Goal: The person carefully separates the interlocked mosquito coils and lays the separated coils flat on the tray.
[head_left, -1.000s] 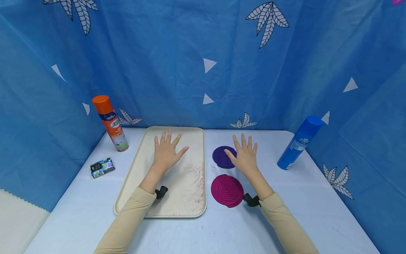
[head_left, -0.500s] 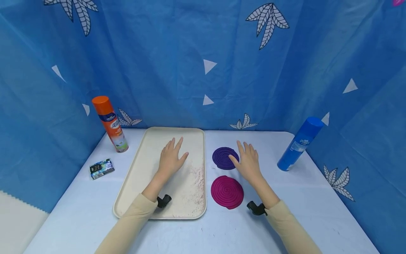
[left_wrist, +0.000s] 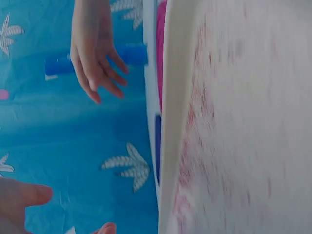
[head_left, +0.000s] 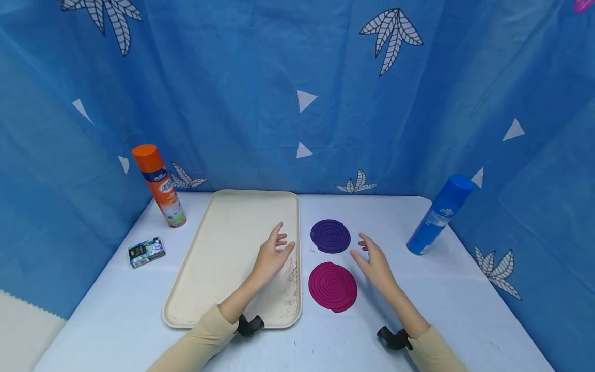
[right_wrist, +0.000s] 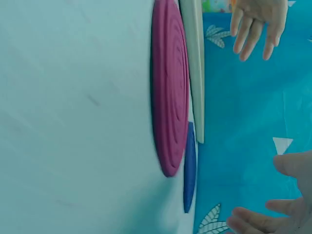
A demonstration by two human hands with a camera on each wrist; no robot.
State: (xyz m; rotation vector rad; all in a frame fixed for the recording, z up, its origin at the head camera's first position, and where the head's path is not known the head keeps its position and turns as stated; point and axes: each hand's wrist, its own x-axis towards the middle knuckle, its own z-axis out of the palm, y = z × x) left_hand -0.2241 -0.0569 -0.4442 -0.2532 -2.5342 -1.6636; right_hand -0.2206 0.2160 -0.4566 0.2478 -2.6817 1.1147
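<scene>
My left hand (head_left: 273, 254) hovers over the right side of a cream tray (head_left: 232, 248), its fingers loosely bent and holding nothing. In the head view my right hand (head_left: 377, 264) is above the white table, just right of two flat spiral discs. The farther disc is purple (head_left: 330, 236); the nearer one is magenta (head_left: 332, 287). Neither hand touches a disc. In the right wrist view the magenta disc (right_wrist: 170, 87) appears edge-on, with the right hand's fingers (right_wrist: 256, 219) spread apart. Reddish specks (left_wrist: 192, 126) mark the tray surface in the left wrist view.
An orange spray can (head_left: 160, 186) stands at the back left, with a small patterned box (head_left: 146, 252) in front of it. At the right stands a blue spray can (head_left: 439, 216). A blue printed curtain (head_left: 260, 93) surrounds the table (head_left: 334, 346) at the back and sides.
Both hands have drawn back toward the person, the left also shifting right. Their spread, straight fingers have relaxed into a loose bend. The discs, tray and cans stay in place.
</scene>
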